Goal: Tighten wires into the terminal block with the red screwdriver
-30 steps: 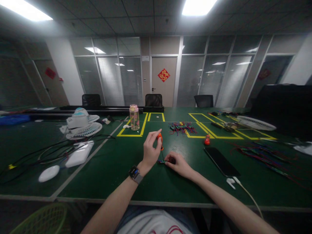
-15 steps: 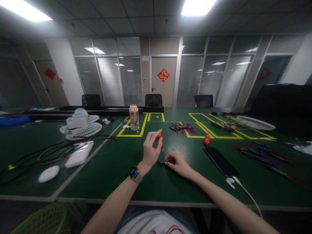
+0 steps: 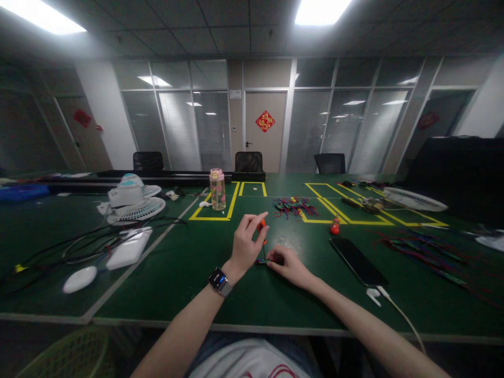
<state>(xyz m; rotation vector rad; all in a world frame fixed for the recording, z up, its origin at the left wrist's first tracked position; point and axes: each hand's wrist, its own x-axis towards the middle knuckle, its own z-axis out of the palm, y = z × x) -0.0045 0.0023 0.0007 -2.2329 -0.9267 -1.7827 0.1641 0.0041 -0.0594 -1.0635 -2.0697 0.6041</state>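
Note:
My left hand [image 3: 247, 242], with a watch on its wrist, has thumb and fingers round the orange handle of a screwdriver [image 3: 264, 242]. The thin shaft points down at a small green circuit board [image 3: 260, 262] on the table. My right hand [image 3: 290, 266] rests on the tabletop and pinches the board's right end. Something dark red shows under its curled fingers, too hidden to make out. Beyond both hands lies a pile of small wired circuit boards [image 3: 295, 207].
On the right are a phone [image 3: 358, 262], white earphones [image 3: 373, 296], a small red object [image 3: 334, 227] and more wired boards [image 3: 433, 252]. A pink-lidded bottle [image 3: 218, 191] stands at the back. White fans [image 3: 136, 205], cables and a white power bank [image 3: 129, 249] lie left.
The fingers of my left hand have shifted slightly right around the screwdriver handle, covering its top differently. My right hand keeps its place at the circuit board.

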